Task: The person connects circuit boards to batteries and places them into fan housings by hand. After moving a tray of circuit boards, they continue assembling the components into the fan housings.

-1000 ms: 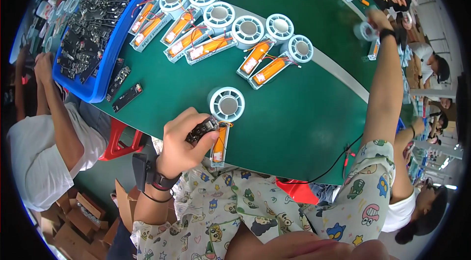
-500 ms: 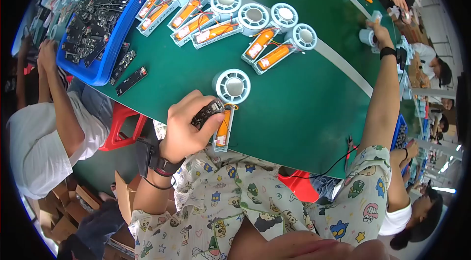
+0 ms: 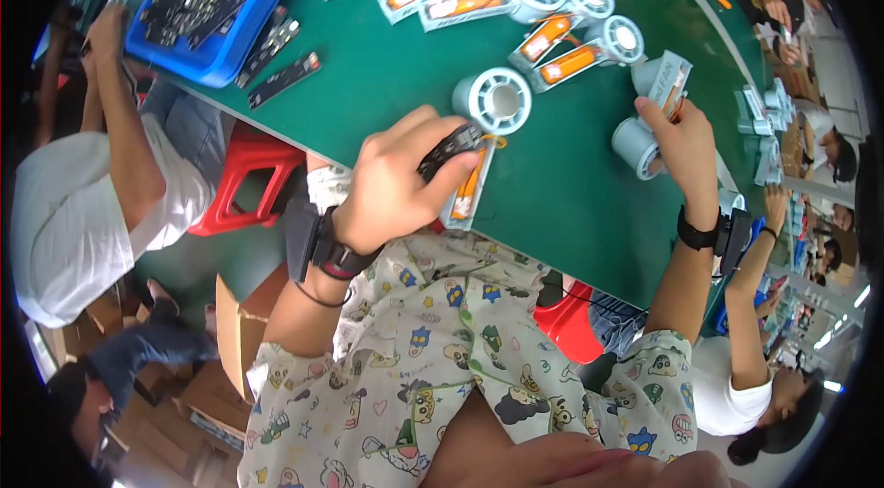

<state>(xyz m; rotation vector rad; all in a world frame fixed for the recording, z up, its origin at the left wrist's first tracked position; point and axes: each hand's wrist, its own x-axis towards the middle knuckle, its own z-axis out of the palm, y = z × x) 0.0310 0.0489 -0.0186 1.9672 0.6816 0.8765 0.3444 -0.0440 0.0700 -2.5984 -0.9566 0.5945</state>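
My left hand is closed around a small black circuit board, held between thumb and fingers. Just past the board lies a light-blue handheld fan, its round grille facing up. The open handle of that fan, holding an orange battery, is partly covered by my left hand. Over the table to the right, my right hand grips a light-blue fan housing by its handle, orange showing inside. A second round fan head sits beneath the right fingers; whether they hold it too, I cannot tell.
Several fans with orange batteries lie in a row across the green table. A blue bin of black circuit boards stands at the left, with loose boards beside it. Co-workers sit on both sides; a red stool stands left.
My right hand has drawn back from the far right side toward me, bringing the fan housing with it. My left hand still holds the circuit board by the fan handle. The view has shifted.
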